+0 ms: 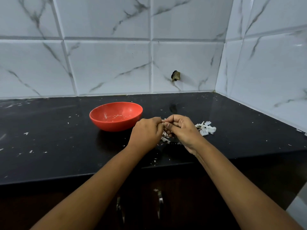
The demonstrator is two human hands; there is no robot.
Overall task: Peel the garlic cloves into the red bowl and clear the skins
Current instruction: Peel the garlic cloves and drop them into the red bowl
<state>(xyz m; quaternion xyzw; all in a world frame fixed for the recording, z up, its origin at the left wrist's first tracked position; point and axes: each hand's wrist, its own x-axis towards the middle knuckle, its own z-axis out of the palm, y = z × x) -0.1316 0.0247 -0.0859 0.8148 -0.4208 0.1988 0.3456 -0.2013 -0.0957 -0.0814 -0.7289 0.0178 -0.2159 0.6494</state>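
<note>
Both hands meet just to the right of the bowl. My view shows the left hand [146,131] and right hand [181,128] with fingers curled, tips pressed together and pinching a small pale piece. I take it for a garlic clove [163,120], though most of it is hidden. Everything rests on the black counter [49,138]. The red bowl [114,126] sits just left of the hands, and I see only pale crumbs on its bottom, no whole peeled clove. A heap of skins [206,128] lies just beyond the right hand, with looser skins under both hands. Small flakes [26,133] are scattered widely across the counter. I judge peeling is under way with little delivered, and clearing the skins is not yet started.
</note>
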